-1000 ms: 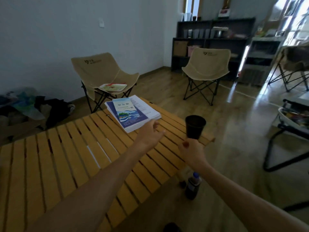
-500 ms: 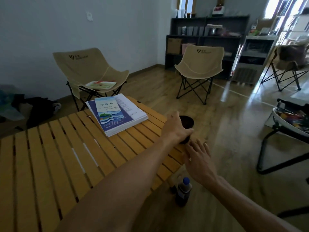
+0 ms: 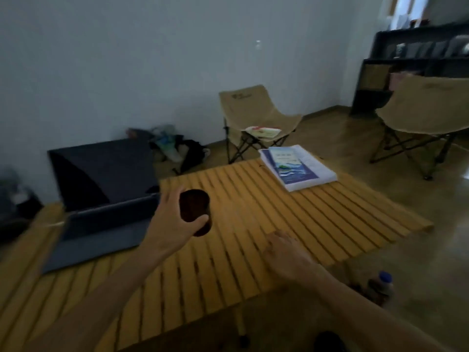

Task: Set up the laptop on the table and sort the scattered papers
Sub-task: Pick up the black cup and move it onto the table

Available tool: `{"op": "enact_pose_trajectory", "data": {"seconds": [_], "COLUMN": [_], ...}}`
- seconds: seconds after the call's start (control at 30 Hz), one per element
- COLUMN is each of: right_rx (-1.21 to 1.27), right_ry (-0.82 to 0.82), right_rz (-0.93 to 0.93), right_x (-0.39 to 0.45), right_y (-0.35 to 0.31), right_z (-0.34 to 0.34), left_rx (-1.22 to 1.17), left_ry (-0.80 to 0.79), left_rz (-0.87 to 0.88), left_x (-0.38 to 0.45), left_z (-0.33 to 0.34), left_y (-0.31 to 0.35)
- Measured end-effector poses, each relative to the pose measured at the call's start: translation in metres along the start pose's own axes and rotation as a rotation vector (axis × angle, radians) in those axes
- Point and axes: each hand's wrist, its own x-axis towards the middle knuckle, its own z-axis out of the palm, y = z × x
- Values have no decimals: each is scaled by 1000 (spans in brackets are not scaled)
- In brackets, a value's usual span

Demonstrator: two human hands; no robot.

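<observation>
An open dark laptop (image 3: 101,199) stands on the left of the slatted wooden table (image 3: 291,224), screen dark. My left hand (image 3: 175,222) grips a dark cup (image 3: 195,212) just right of the laptop, above the table's middle. My right hand (image 3: 286,252) hovers over the table's near right part, fingers loose, holding nothing. A stack of papers with a blue booklet on top (image 3: 297,166) lies at the table's far right corner. Another booklet (image 3: 264,130) lies on the seat of a beige folding chair (image 3: 253,115) behind the table.
A second beige folding chair (image 3: 426,115) stands at the right, with dark shelves (image 3: 416,64) behind it. Bags and clothes (image 3: 175,148) lie against the wall. A bottle with a blue cap (image 3: 383,285) stands on the floor by the table's near right edge.
My left hand took the cup from my right hand and carried it left toward the laptop. My right hand let go and dropped over the table. The view swung left and darkened.
</observation>
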Motion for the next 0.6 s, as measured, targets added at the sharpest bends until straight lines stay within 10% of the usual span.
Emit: {"op": "enact_pose_trajectory", "data": {"seconds": [0.33, 0.6], "right_rx": [-92, -133], "right_ry": [40, 39], "right_rz": [-216, -235], "right_x": [9, 5], "right_y": [-238, -260], "right_z": [116, 145], "left_rx": [197, 198], "left_ry": [251, 160], "left_rz": [-534, -513], "left_x": [-98, -131], "left_z": [-193, -197], "left_y": [-222, -274]}}
